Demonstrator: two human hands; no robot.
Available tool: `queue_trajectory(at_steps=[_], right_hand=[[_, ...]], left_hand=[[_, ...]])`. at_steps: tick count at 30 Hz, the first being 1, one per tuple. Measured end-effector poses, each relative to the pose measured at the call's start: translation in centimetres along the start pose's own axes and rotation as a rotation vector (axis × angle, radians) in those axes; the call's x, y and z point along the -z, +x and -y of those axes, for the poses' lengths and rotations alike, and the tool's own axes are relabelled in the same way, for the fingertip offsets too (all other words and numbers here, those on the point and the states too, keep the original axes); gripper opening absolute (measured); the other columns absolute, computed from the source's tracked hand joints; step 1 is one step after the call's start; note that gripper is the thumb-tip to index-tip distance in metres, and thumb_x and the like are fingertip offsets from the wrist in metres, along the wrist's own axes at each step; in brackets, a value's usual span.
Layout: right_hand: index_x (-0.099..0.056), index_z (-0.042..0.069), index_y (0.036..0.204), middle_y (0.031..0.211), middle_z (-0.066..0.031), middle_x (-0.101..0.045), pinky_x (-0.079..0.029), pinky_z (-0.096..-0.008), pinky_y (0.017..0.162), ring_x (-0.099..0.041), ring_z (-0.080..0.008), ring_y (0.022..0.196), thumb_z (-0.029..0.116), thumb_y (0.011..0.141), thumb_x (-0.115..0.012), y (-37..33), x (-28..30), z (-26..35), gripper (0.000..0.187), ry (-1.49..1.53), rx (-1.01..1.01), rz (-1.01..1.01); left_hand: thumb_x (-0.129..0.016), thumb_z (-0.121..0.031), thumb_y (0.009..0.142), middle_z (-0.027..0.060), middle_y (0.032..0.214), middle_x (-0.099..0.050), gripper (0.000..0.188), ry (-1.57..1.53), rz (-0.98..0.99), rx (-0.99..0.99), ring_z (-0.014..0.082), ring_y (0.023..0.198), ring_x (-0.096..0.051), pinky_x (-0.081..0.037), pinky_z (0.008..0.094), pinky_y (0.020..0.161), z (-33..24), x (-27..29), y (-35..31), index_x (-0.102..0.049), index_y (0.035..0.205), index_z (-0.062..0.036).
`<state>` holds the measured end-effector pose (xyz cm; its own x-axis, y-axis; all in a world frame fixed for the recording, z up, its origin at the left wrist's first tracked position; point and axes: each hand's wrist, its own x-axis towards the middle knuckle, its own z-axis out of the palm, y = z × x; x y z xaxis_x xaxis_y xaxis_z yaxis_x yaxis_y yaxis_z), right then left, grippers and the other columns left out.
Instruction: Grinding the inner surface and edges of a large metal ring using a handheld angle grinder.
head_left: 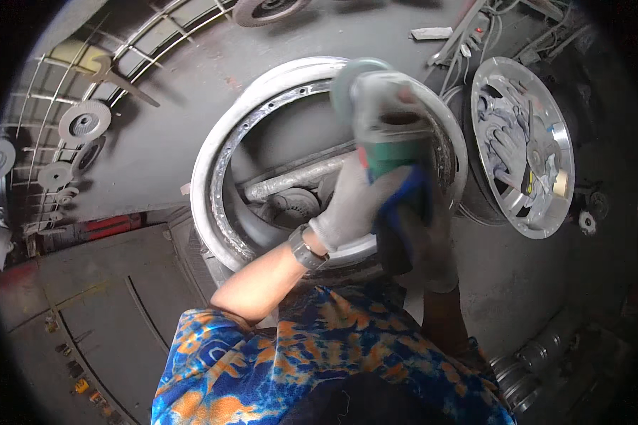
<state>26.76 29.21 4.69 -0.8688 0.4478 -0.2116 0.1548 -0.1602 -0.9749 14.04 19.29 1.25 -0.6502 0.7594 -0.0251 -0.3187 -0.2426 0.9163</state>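
Observation:
A green and blue angle grinder (397, 157), smeared by motion, is held over the far right part of a bare metal wheel rim (207, 170). Its pale round disc (342, 92) overlaps the rim's far edge; whether it touches the metal I cannot tell. My left hand (351, 202), in a whitish work glove, is closed around the grinder's green body from the left. My right hand (438, 251), gloved and blurred, is closed on the rear of the tool. A dusty bar (298, 178) and a round slotted part (295, 205) show through the rim's opening.
To the right leans an alloy wheel (560, 180) with gloves and small tools in it. On the left, a wire rack (49, 134) carries several abrasive discs (85, 123). Cables (500, 25) hang at the far right. Shiny metal rims (514, 382) lie at the lower right.

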Motion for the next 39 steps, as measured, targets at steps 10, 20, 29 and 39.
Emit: queue_trajectory(at_steps=[10,20,29,39], right_hand=[[-0.038,0.0,0.161,0.148,-0.0159,-0.057,-0.049,-0.0401,0.115,-0.06,-0.0254,0.134,0.031,0.111,-0.054,-2.7,2.1,-8.0,0.061,-0.064,0.122,-0.325],[-0.015,-0.005,0.168,0.13,-0.0348,-0.066,-0.052,-0.043,0.106,-0.069,-0.0422,0.122,0.019,0.093,-0.07,2.9,-6.7,0.9,0.096,-0.225,0.236,0.446],[-0.013,-0.003,0.17,0.134,-0.0348,-0.064,-0.051,-0.0432,0.108,-0.066,-0.0448,0.127,0.018,0.092,-0.071,3.6,-5.6,1.5,0.099,-0.185,0.266,0.407],[-0.021,0.001,0.169,0.15,-0.0221,-0.057,-0.05,-0.0418,0.112,-0.059,-0.0319,0.135,0.029,0.102,-0.067,-0.9,2.8,-5.6,0.086,-0.192,0.14,-0.205]], left_hand=[[-0.076,-0.027,0.099,0.018,0.119,-0.076,0.044,0.546,0.215,0.165,0.0278,0.108,-0.073,-0.056,0.0392,0.096,-2.0,-3.7,2.3,-0.066,0.131,0.0007],[-0.066,-0.017,0.1,0.0157,0.142,-0.06,0.059,-0.138,-0.282,-0.268,0.0249,0.127,-0.062,-0.052,0.0388,0.107,0.0,6.4,-6.6,-0.048,0.153,0.0004],[-0.071,-0.014,0.099,0.0124,0.143,-0.06,0.064,-0.314,-0.237,-0.23,0.022,0.125,-0.063,-0.054,0.036,0.104,1.5,5.3,-5.3,-0.044,0.156,-0.0024],[-0.073,-0.013,0.098,0.0112,0.116,-0.075,0.037,0.266,0.139,-0.045,0.0166,0.105,-0.069,-0.056,0.0335,0.092,1.2,-1.9,1.9,-0.065,0.129,0.004]])
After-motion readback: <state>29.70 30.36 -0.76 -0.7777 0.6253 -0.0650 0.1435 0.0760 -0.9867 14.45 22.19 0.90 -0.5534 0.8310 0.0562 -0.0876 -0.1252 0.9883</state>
